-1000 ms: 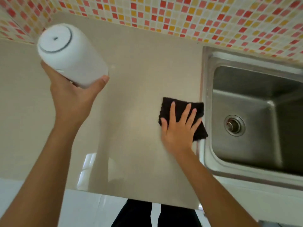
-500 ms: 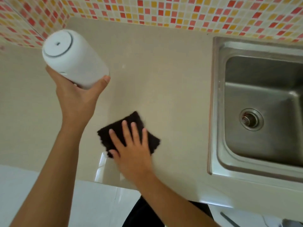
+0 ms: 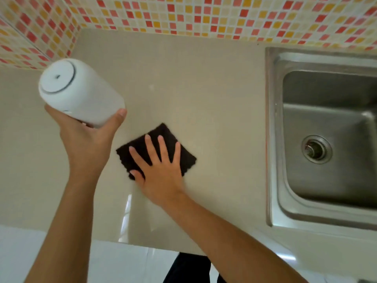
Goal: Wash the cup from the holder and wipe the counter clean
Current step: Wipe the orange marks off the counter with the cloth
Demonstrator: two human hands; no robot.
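My left hand grips a white cylindrical container and holds it tilted in the air above the left part of the beige counter. My right hand lies flat, fingers spread, on a dark cloth. It presses the cloth onto the middle of the counter, just right of the left wrist. The cloth is folded into a rough square. No other cup shows.
A steel sink with a round drain is set into the counter on the right. Red, orange and cream mosaic tiles cover the back and left walls. The counter's front edge runs close to my body.
My right hand has slid the cloth from beside the sink leftwards to the middle of the counter. My left hand keeps the white container raised in about the same place.
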